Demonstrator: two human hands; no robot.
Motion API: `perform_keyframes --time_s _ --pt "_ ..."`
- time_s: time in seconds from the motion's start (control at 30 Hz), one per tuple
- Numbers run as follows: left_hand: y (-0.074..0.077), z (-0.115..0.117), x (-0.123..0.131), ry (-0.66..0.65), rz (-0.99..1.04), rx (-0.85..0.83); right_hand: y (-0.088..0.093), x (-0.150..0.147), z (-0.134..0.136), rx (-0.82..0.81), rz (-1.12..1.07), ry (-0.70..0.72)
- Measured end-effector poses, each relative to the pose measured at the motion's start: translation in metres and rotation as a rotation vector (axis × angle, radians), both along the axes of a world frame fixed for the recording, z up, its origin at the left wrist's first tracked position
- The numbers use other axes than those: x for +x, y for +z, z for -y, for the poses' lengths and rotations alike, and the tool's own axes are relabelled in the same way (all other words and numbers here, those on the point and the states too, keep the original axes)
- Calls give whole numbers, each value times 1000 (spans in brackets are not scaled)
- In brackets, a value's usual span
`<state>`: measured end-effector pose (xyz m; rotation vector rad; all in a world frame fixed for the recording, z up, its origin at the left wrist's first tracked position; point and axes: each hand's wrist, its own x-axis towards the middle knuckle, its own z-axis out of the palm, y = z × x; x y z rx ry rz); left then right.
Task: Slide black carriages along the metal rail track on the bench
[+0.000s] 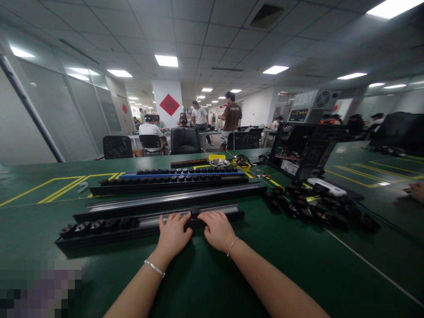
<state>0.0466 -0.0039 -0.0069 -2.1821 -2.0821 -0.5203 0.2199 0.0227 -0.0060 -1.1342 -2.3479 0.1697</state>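
Nearest to me lies a long black rail (149,232) with a shiny metal channel, slightly aslant on the green table. Several small black round-topped pieces sit in a row at its left end; some show a pale face. Farther right along the channel is a single black piece (194,211). My left hand (172,234) presses its fingertips against the left side of that piece, thumb low at the rail's near edge. From the other side, my right hand (219,229) has its curled fingers on the same piece. Its underside is hidden by the rail and my fingers.
Behind it lie another channelled rail (172,197) and rails filled with black pieces (159,180). A heap of black parts (314,205) is at right, near an open computer case (300,150). A metal dish (220,163) stands farther back. People and chairs are beyond the table.
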Motion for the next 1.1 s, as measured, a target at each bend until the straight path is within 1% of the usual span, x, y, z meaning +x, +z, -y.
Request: perform_keyframes --time_s 0.33,0.77,1.1 --pt "1 0 4 7 3 -17 0 -1 -2 19 29 -16" --pt "4 2 7 12 -50 -65 -2 -2 -6 26 100 -109" --pt "8 4 9 22 -76 -101 -1 0 -5 29 140 -107"
